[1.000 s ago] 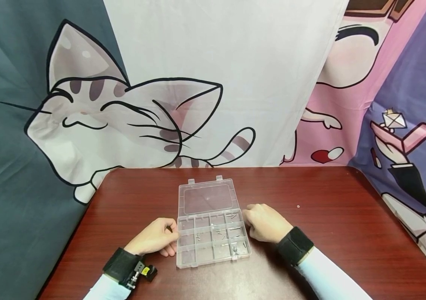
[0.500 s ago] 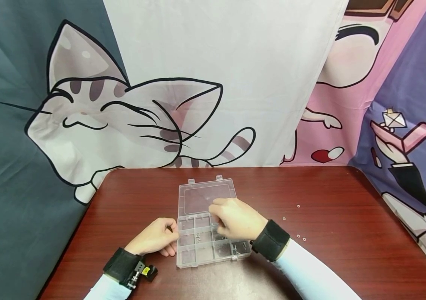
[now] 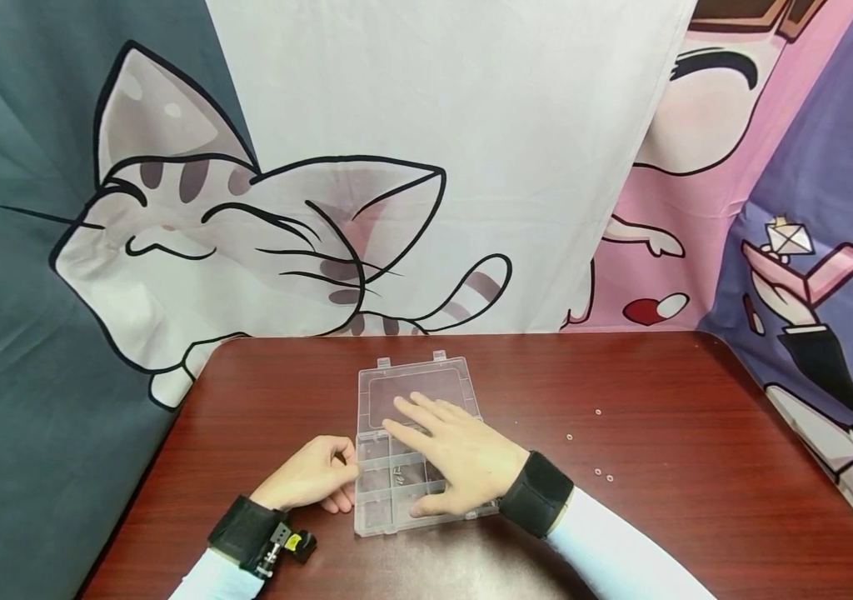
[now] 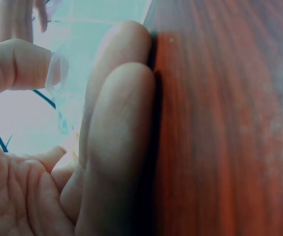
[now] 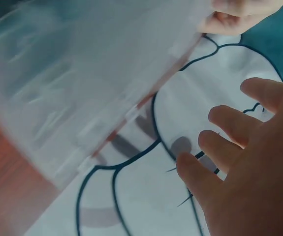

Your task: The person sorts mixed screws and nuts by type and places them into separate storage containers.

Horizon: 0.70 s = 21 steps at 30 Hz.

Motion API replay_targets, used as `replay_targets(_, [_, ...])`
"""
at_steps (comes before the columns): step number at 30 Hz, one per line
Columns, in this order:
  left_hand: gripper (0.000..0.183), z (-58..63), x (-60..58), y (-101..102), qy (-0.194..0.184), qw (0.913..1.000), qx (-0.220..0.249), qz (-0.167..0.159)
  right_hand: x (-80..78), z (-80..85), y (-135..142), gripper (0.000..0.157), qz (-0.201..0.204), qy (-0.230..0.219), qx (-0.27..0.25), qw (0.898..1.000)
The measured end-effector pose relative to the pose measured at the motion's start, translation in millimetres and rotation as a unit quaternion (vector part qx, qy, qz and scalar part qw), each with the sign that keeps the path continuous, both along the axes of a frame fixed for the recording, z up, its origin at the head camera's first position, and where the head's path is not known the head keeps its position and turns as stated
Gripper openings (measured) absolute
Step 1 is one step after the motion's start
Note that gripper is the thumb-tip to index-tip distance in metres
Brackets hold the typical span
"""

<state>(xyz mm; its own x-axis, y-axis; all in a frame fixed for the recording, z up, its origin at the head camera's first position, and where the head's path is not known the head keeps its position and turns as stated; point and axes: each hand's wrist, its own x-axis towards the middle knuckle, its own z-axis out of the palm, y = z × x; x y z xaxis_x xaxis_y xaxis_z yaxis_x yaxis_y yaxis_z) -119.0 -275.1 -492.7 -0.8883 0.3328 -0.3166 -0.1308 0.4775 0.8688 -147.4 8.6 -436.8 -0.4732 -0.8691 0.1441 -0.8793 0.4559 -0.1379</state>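
Observation:
A clear plastic compartment box (image 3: 373,510) lies on the table with its lid (image 3: 376,390) folded back, away from the person. My left hand (image 3: 310,473) grips the box's left edge; in the left wrist view the clear edge meets a bent finger, while two other fingers (image 4: 120,118) lie low along the table. Over the right part of the box, my right hand (image 3: 466,458) is spread wide, palm down, holding nothing. It hides several compartments. Small metal screws (image 3: 399,475) show in one middle compartment.
Several tiny pale rings (image 3: 569,437) lie scattered on the dark red wooden table (image 3: 666,500), right of the box. A printed cloth backdrop (image 3: 471,167) with a cartoon cat hangs behind the table's far edge.
My right hand moved left from the box's right side to above it, and its fingers went from curled to spread. Several rings beside the box came into sight. The left hand stayed put.

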Motion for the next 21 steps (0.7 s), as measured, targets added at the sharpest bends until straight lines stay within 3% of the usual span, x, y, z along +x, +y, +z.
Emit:
replay_targets(10, [0.015, 0.2, -0.4, -2, -0.005, 1.0000, 0.004, -0.001, -25.2, -11.7, 79, 0.088, -0.082, 0.003, 0.002, 0.997])
replay_targets(21, [0.015, 1.3, 0.1, -1, -0.001, 1.0000, 0.004, -0.002, -55.7, -24.1, 173, 0.073, -0.187, -0.009, 0.000, 0.982])
